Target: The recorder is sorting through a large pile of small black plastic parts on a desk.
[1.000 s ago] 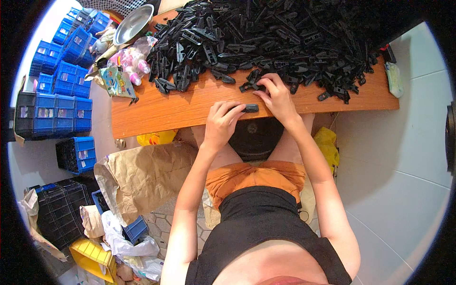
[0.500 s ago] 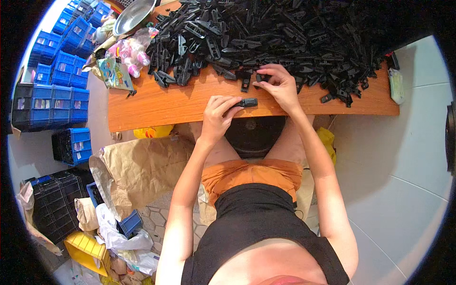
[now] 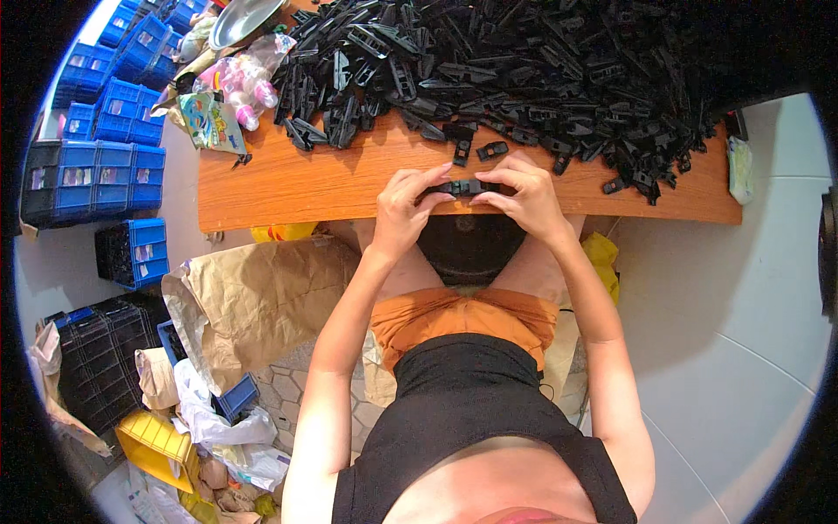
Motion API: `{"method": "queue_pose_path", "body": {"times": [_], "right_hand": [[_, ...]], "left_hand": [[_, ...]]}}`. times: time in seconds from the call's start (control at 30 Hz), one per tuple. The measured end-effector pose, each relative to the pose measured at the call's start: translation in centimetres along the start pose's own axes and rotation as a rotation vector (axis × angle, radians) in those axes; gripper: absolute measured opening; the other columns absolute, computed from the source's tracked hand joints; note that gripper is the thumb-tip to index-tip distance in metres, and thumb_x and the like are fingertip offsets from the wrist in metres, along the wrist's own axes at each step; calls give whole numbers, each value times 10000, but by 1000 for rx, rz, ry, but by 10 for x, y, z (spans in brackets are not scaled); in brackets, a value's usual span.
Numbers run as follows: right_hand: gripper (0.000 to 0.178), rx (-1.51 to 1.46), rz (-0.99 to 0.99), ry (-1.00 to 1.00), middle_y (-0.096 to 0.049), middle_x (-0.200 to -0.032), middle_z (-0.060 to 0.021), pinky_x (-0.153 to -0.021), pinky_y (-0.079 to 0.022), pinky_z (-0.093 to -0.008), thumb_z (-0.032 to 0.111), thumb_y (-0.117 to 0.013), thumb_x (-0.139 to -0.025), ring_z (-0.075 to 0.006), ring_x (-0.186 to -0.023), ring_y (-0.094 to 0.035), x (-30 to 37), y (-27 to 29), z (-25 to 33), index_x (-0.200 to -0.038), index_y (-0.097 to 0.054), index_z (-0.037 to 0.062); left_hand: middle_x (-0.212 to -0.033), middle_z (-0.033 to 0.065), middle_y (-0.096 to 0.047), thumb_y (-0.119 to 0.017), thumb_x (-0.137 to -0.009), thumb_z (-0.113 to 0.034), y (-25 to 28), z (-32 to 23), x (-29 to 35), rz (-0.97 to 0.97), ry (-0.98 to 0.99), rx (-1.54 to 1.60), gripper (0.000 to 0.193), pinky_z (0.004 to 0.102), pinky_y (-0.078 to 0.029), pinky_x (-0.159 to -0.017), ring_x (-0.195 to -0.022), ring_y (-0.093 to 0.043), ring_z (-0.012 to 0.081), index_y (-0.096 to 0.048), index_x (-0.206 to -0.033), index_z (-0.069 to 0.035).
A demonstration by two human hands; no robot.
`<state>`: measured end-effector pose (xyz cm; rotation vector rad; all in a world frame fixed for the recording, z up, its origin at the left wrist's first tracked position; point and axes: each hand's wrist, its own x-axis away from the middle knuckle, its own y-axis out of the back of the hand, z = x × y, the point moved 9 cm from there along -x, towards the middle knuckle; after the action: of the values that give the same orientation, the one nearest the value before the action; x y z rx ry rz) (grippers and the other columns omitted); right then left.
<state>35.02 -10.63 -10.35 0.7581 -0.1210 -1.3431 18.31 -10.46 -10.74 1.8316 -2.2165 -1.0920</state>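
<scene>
Between my two hands, just above the front edge of the wooden table, is a small black plastic part (image 3: 461,188). My left hand (image 3: 408,203) pinches its left end between thumb and fingers. Its right end is in the pinch of my right hand (image 3: 528,199). Whether it is one piece or two joined pieces is too small to tell. Just beyond my fingers, two loose black parts lie on the wood, a squarish piece (image 3: 492,150) and an upright one (image 3: 461,152).
A large heap of black plastic parts (image 3: 489,70) covers the table's (image 3: 288,188) far side. At the left stand a metal bowl (image 3: 244,22), a bag of pink-topped bottles (image 3: 240,87) and stacked blue crates (image 3: 92,183). Brown paper (image 3: 262,301) hangs below the table's left front.
My right hand has come down from the heap's edge to the part in my left hand and now grips its right end. A squarish black part now lies where that hand was.
</scene>
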Motion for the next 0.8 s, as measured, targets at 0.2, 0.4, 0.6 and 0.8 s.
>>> {"method": "queue_pose_path", "body": {"times": [0.2, 0.4, 0.6, 0.8], "right_hand": [[324, 57, -8, 134, -612, -779, -82, -665, -486, -343, 162, -812, -650, -242, -764, -582, 2, -11, 14, -927, -707, 29], [332, 34, 120, 125, -611, -823, -77, -683, -494, -344, 186, -813, -660, -242, -773, -581, 21, -9, 25, -932, -703, 29], [314, -2, -75, -246, -551, -1123, -146, -738, -522, -376, 112, -699, -813, -321, -877, -622, -3, 13, 0, -1101, -603, 30], [295, 309, -166, 0, -581, -1113, -163, -804, -510, -400, 47, -690, -799, -363, -973, -605, -5, 11, 2, -1082, -620, 10]], "left_hand": [[-899, 87, -697, -750, -701, -30, -7, -7, 1, 42, -33, 53, 455, 354, -499, -771, -859, -621, 245, -654, -1143, -75], [-1008, 98, -646, -679, -800, -67, 7, -5, -19, 7, -196, -130, 362, 373, -485, -785, -874, -591, 258, -638, -1159, -81], [-1093, 99, -569, -674, -817, -120, 6, 1, -48, -89, -192, -400, 284, 382, -471, -791, -903, -557, 284, -632, -1094, -72], [-1060, 139, -572, -660, -791, -48, 19, 11, -17, -224, -180, -396, 194, 415, -478, -847, -987, -557, 336, -592, -970, -16]]}}
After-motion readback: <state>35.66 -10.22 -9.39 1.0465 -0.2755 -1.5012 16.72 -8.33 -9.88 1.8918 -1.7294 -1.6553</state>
